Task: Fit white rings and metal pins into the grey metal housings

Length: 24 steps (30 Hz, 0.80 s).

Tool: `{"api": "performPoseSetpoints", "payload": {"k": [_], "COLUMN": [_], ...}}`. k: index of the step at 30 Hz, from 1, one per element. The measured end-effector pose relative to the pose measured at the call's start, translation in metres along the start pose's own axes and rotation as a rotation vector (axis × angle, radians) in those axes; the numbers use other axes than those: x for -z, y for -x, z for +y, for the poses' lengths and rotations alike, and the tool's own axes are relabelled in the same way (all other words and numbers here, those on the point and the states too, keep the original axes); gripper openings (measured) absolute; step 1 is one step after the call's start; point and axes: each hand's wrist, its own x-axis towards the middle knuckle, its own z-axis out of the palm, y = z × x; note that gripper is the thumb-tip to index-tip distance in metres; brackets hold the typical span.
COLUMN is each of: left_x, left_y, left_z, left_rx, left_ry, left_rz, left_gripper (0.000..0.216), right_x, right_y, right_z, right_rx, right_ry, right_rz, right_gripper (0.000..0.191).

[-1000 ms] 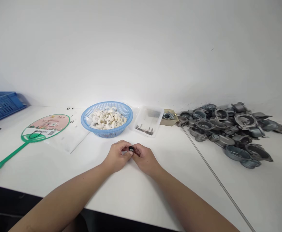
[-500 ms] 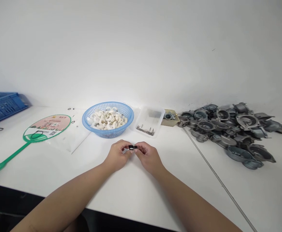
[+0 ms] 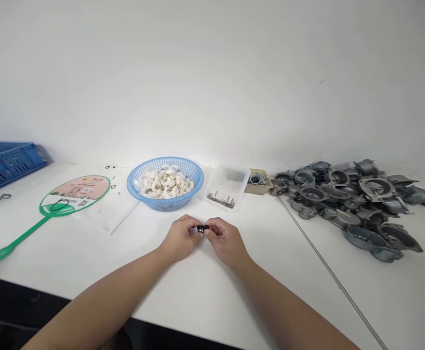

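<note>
Two hands together at mid-front of the white desk [image 3: 278, 253]: left hand [image 3: 178, 238] and right hand [image 3: 227, 242]. Grip closed, fingertips [image 3: 193, 225] of both clamped on a small black ring [image 3: 201, 228] with a bright metal band. Ring is held just above the desk, partly hidden by the fingers. Just past the hands: blue plastic basket [image 3: 164, 208] heaped with white curved parts [image 3: 164, 184]. Right of it, clear plastic tray [image 3: 230, 180] holding small metal pins [image 3: 220, 200], then a small tan box [image 3: 259, 181] with a metal part inside. Far right: heap of cast aluminium housings [image 3: 347, 194], with a thin metal rod [image 3: 329, 268] lying on the desk in front of it. Left of the basket: clear plastic sheet [image 3: 99, 218], partly under a green hand fan [image 3: 74, 192] with a black O-ring [image 3: 59, 205] on it. Blue plastic crate [image 3: 4, 167] sits at the far left edge.
</note>
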Motion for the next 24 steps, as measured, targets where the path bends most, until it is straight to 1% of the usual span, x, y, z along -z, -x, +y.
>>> {"api": "performPoseSetpoints", "payload": {"k": [6,13,19,24], "left_x": [0.0,0.0,0.001,0.002], "left_y": [0.0,-0.001,-0.002,-0.001], "left_z": [0.001,0.0,0.001,0.002], "left_rx": [0.02,0.04,0.051,0.051], "left_ry": [-0.014,-0.016,-0.018,-0.028], "left_rz": [0.0,-0.008,-0.015,-0.005], "left_gripper": [0.017,0.015,0.014,0.009], "right_x": [0.0,-0.002,-0.001,-0.001], "right_y": [-0.001,-0.002,-0.002,-0.005], "right_z": [0.004,0.012,0.013,0.026], "right_rx": [-0.02,-0.028,-0.053,-0.085], "right_ry": [-0.082,-0.218,-0.156,-0.117], "right_rz": [-0.002,-0.004,0.038,0.092], "right_gripper": [0.01,0.015,0.019,0.012]}}
